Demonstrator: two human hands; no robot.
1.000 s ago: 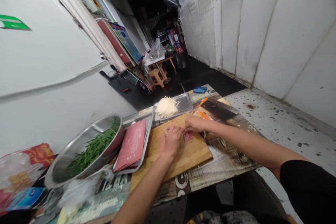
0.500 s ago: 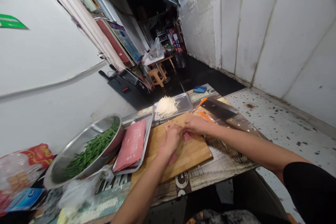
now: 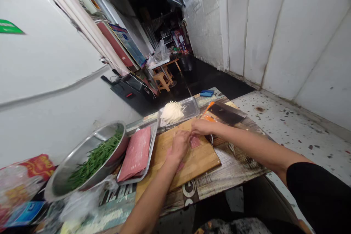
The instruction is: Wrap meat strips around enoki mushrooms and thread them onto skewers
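Both hands meet over a wooden cutting board (image 3: 203,157). Fingers curled, my left hand (image 3: 180,144) presses down at the near side of a thin pink meat slice (image 3: 195,141). My right hand (image 3: 201,127) pinches at the far edge of the same slice, its fingertips close against the left ones. What lies between the fingertips is mostly hidden. More pink meat (image 3: 180,166) shows on the board beside my left wrist. Left of the board, a stack of meat slices (image 3: 136,150) fills a metal tray (image 3: 152,142). Pale enoki mushrooms (image 3: 172,112) lie in a second tray (image 3: 194,106) behind the board.
A steel bowl (image 3: 55,186) of green beans (image 3: 94,161) stands at the left, near plastic bags (image 3: 82,203). A cleaver (image 3: 226,113) lies right of the board, with an orange-marked wrapper (image 3: 210,118) and a blue box (image 3: 206,93) further back.
The view has shifted slightly. Both hands stay together at nearly the same spot on the board, with only small finger movement. The right forearm now covers the cleaver's handle.
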